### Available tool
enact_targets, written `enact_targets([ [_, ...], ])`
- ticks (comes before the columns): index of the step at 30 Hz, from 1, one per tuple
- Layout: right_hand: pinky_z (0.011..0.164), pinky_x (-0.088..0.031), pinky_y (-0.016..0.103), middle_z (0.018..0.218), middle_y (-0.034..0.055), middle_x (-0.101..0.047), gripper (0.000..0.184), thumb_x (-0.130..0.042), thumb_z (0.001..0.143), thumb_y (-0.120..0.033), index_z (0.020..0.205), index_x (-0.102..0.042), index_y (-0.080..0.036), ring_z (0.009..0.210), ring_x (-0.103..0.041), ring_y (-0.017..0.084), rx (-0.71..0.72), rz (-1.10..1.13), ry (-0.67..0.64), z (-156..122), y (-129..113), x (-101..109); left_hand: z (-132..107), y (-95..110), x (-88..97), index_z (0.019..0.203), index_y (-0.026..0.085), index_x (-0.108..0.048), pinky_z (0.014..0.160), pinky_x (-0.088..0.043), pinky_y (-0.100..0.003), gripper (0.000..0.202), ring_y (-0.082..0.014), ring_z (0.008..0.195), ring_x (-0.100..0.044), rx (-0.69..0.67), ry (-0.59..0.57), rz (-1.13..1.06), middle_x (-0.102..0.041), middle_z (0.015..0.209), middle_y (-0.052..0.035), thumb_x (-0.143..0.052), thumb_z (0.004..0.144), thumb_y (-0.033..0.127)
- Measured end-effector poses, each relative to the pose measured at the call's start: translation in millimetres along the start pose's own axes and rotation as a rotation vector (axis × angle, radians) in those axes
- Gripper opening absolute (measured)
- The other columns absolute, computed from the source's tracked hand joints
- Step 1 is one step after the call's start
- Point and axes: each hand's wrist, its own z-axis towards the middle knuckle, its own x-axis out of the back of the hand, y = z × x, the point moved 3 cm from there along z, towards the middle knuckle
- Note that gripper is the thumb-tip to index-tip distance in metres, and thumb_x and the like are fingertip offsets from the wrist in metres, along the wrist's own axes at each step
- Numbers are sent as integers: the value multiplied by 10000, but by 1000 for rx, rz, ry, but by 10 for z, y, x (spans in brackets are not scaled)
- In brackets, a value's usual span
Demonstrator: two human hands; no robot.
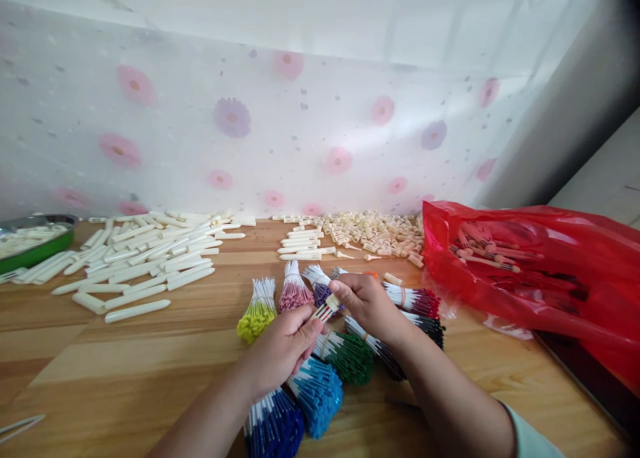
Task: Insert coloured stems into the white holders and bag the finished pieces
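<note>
Between my hands is a cream multicolour pen (327,307) with slots near its top that show coloured sliders. My left hand (283,345) is closed around its lower part, which the fingers hide. At the upper end my right hand (367,306) pinches with thumb and fingers. Beneath and around the hands lie banded bundles of thin refills: yellow (257,311), pink (296,290), purple (319,283), green (350,358), light blue (319,395), dark blue (275,426), dark red (417,301) and black (431,328).
White pen barrels (150,251) are piled at the left, beside a green-rimmed bowl (37,251). Small cream slotted parts (373,231) lie heaped at the back, with several barrels (303,243) left of them. A red plastic bag (525,278) with pens (487,248) inside stands right.
</note>
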Motion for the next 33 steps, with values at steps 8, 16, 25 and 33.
enact_targets([
  [8, 554, -389, 212, 633, -5, -557, 283, -537, 851, -383, 700, -603, -153, 584, -490, 108, -45, 183, 43, 8, 13, 38, 24, 2, 25, 900, 147, -539, 382, -222, -174, 435, -46, 408, -334, 22, 12, -46, -419, 588, 71, -467, 846, 573],
  [16, 535, -352, 221, 573, -15, -487, 338, -475, 870, -367, 608, -539, -163, 556, -455, 109, 1, 61, 126, 7, -61, -23, -36, 10, -69, 861, 160, -534, 329, -151, -170, 439, -26, 333, -238, 108, -57, -325, -371, 516, 94, -500, 813, 595],
  [25, 496, -304, 211, 539, -41, -416, 324, -511, 837, -362, 575, -479, -174, 528, -397, 95, -106, 72, 78, 10, 16, -58, 24, 30, -6, 770, 161, -509, 384, -206, -181, 380, -47, 409, -310, -30, 68, -33, -389, 537, 81, -528, 827, 536],
  [33, 496, -343, 211, 553, -34, -506, 351, -623, 769, -478, 638, -533, -165, 510, -417, 83, -121, 452, 177, -13, 18, -68, -20, 9, -94, 858, 157, -529, 333, -192, -144, 435, -12, 331, -287, 47, -52, -329, -395, 538, 88, -497, 823, 590],
])
